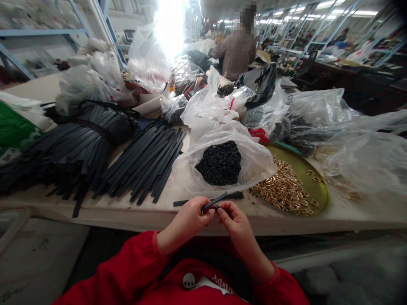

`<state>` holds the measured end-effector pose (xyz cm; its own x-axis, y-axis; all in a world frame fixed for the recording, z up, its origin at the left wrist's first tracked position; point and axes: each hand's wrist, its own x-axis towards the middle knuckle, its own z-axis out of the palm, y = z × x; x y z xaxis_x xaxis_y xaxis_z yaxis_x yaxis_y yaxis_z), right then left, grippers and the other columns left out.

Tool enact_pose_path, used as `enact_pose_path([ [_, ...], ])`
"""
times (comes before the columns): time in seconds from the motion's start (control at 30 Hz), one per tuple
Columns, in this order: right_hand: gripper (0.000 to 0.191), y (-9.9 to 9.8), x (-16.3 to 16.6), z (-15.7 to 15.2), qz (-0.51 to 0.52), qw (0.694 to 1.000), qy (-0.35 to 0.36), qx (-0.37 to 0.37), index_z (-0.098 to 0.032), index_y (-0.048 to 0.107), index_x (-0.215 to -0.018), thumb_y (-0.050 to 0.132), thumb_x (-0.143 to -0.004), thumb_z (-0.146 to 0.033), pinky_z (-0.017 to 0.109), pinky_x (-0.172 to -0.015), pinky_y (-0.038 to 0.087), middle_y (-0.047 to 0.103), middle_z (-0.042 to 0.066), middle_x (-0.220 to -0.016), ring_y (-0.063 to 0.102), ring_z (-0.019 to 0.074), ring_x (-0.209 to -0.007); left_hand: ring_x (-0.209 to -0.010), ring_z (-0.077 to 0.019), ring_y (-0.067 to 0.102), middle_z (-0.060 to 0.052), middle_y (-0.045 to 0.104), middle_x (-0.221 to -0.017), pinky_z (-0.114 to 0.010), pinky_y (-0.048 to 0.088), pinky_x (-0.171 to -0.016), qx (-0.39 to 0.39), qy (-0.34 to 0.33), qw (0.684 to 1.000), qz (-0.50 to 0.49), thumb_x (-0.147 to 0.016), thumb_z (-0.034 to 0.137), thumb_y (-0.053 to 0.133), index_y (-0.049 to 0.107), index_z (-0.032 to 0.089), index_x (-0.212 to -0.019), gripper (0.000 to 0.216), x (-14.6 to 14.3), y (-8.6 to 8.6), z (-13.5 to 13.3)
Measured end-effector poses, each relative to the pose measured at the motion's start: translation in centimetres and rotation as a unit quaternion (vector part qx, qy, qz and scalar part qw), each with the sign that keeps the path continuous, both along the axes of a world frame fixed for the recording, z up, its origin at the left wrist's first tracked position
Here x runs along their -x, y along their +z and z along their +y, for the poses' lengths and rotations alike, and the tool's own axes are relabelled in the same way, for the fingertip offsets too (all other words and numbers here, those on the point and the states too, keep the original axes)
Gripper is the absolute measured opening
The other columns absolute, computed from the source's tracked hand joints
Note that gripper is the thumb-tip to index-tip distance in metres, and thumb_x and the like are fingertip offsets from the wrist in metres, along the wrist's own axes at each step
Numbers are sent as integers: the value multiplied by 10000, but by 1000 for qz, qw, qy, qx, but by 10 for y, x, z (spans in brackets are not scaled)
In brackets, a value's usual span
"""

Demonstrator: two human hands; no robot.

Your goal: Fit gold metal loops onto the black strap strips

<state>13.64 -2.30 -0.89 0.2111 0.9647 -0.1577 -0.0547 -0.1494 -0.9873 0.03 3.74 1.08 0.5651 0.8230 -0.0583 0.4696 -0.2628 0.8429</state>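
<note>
My left hand (196, 213) is closed round a dark strap (216, 201), whose free end sticks out up and to the right. Close beside it, my right hand (231, 217) pinches a small black piece at the strap's near end; it looks like a small loop, though the fingers partly cover it. Behind my hands, an open clear plastic bag (254, 163) holds a heap of small black loops (220, 164). Just beyond my fingers, other dark straps (182, 203) lie on the table. To the right, gold metal buckles (286, 186) are heaped on a round tray (321, 186).
Loose dark straps (146, 159) and a tied bundle of straps (73, 140) cover the table's left side. Filled plastic bags (203, 101) crowd the back. A green bag (15, 127) sits at the far left. Another person (237, 53) stands beyond the table (127, 216).
</note>
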Motion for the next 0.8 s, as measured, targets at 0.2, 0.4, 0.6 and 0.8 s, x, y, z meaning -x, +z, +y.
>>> enact_pose_path([
  [0.2,269,-3,-4,-8,114,991,55,38,-163,548,-692,666,-689,-405,211,-521,313,471,-39,-591,391,84,-553,-618,-121,471,13,542,-673,-216,329,-546,4,-15,1000,9,-741,214,484,562,151,-729,101,0,-11,-4],
  [0.4,237,-7,-1,-11,381,920,8,89,-160,575,-751,719,-665,-328,168,-529,376,495,-56,-604,410,33,-504,-640,-132,492,14,567,-704,-222,337,-555,17,-48,998,45,-841,417,406,570,165,-792,305,9,3,-4],
  [0.6,229,-8,-1,-8,403,909,-38,93,-159,591,-757,741,-645,-292,171,-558,448,538,-48,-629,481,37,-528,-662,-131,515,-5,587,-716,-225,339,-590,-57,-15,995,82,-878,402,368,575,168,-726,348,25,15,-7],
  [0.8,280,-11,2,-9,298,950,-58,74,-170,574,-782,720,-651,-370,186,-572,430,534,-44,-657,486,57,-562,-628,-142,541,-18,624,-703,-246,291,-550,-155,-11,968,198,-884,309,366,569,181,-731,285,18,10,-17],
])
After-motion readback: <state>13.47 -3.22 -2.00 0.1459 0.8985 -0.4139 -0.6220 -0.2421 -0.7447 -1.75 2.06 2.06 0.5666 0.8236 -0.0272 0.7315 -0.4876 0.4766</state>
